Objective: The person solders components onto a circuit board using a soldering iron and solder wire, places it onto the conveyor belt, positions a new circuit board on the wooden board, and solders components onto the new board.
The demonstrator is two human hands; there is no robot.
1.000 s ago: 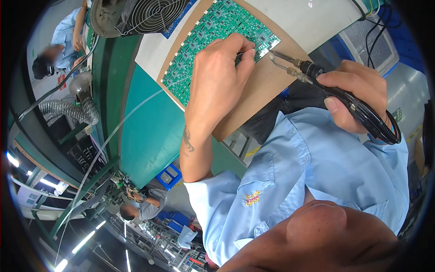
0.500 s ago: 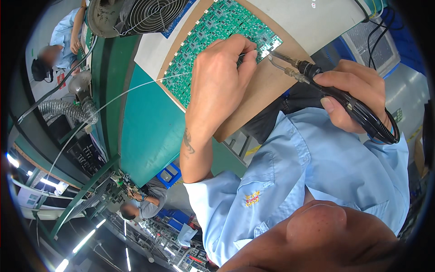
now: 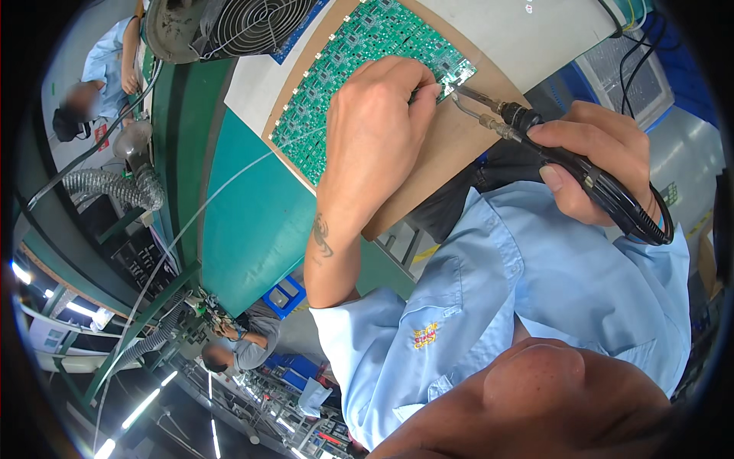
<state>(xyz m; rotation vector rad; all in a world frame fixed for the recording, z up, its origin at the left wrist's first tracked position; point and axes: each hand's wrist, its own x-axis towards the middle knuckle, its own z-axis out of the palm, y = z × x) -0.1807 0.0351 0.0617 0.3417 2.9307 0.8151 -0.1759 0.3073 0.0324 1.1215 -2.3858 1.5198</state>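
Note:
A green circuit board point(image 3: 336, 76) crowded with small parts lies on a brown backing board point(image 3: 482, 65). Over its near right part, my left hand point(image 3: 378, 115) is closed, thumb and forefinger pinched on a thin pale wire point(image 3: 229, 183) that looks like solder wire. The pinched end is mostly hidden by the fingers; the rest trails off down to the left. My right hand point(image 3: 600, 153) grips the black handle of a soldering iron point(image 3: 589, 180) with two metal prongs. Its tips are at the board's right corner, close to my left fingertips.
A fan with a wire guard point(image 3: 256, 23) stands behind the board at the left. The green bench mat point(image 3: 245, 222) extends toward the lower left, near a blue crate point(image 3: 284, 297). Dark cables point(image 3: 638, 61) hang at the upper right. Two other people work farther off.
My left hand has shifted slightly right, toward the iron's tips. The trailing wire has swung down and to the right. My right hand and the iron stay nearly where they were.

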